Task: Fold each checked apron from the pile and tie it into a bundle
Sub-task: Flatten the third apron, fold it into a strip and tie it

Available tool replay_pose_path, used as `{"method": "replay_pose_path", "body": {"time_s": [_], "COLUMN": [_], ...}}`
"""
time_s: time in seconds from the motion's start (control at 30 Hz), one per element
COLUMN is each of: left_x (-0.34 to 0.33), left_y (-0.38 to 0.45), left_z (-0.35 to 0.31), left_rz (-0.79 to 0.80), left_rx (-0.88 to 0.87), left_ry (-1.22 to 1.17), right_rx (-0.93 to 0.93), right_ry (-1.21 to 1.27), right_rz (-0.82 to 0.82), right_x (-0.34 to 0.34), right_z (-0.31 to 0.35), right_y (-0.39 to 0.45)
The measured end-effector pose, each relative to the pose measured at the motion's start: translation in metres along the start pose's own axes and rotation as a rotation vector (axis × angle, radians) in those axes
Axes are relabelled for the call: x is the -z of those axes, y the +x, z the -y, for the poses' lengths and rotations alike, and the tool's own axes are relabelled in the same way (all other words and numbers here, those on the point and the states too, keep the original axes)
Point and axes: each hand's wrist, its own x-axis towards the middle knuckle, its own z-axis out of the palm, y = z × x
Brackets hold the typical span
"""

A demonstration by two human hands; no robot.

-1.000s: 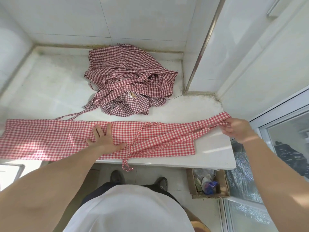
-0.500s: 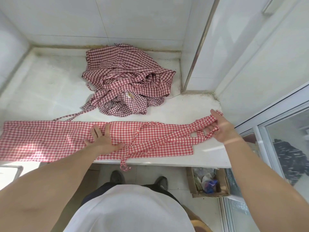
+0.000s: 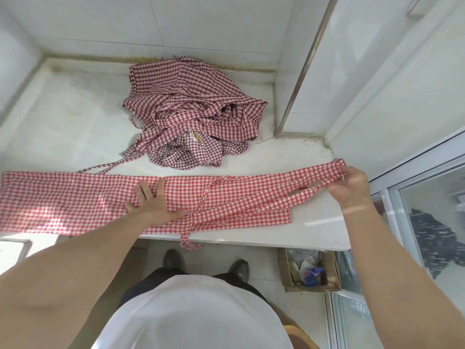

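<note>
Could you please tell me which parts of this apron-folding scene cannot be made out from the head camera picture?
- Apron: its far left end is cut off by the picture's edge.
- Strap ends: hidden inside the right hand, which grips them.
- Apron under the left hand: covered by the flat palm.
- Pile: too tangled to count the aprons.
- Cardboard box on the floor: contents too small to name.

A cardboard box (image 3: pixel 310 273) of scraps sits on the floor under the white counter (image 3: pixel 251 239), beside 2 shoes (image 3: pixel 173 258).
</note>
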Motion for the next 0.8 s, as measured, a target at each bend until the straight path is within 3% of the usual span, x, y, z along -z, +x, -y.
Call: {"method": "replay_pose_path", "body": {"time_s": [0.1,0.23,0.37,0.47,0.6,0.67,0.73,0.8], "left_x": [0.0,0.002,0.002,0.001,-0.005,-0.013,-0.021,-0.027], "left_y": [0.0,-0.002,-0.002,-0.001,0.001,0.002,0.003,0.007], "left_z": [-0.001,-0.001,-0.004,-0.005,-0.001,0.001,0.001,-0.001], "left_rz": [0.007,0.014,0.009,0.004,-0.035,-0.093,-0.167,-0.225], "left_rx": [0.0,0.006,0.01,0.016,0.001,-0.024,-0.032,-0.015], "left_ry": [0.001,0.004,-0.002,-0.006,-0.026,-0.043,-0.053,-0.074], "right_rx": [-0.031,-0.034,0.227,0.247,0.195,0.367,0.656,0.969], "right_ry": [0.09,-0.285,-0.713,-0.91,-0.725,-0.771,-0.952,-1.18], "right_rz": [0.102,0.085,-0.148,-0.238,-0.372,-0.471,-0.495,-0.248], "right_x": [-0.001,0.001,0.036,0.05,0.065,0.059,0.042,0.023], "right_z": [0.006,0.028,0.051,0.038,0.016,0.004,-0.013,-0.036], "right_y": [0.0,0.003,0.009,0.017,0.032,0.026,0.01,-0.004]}}
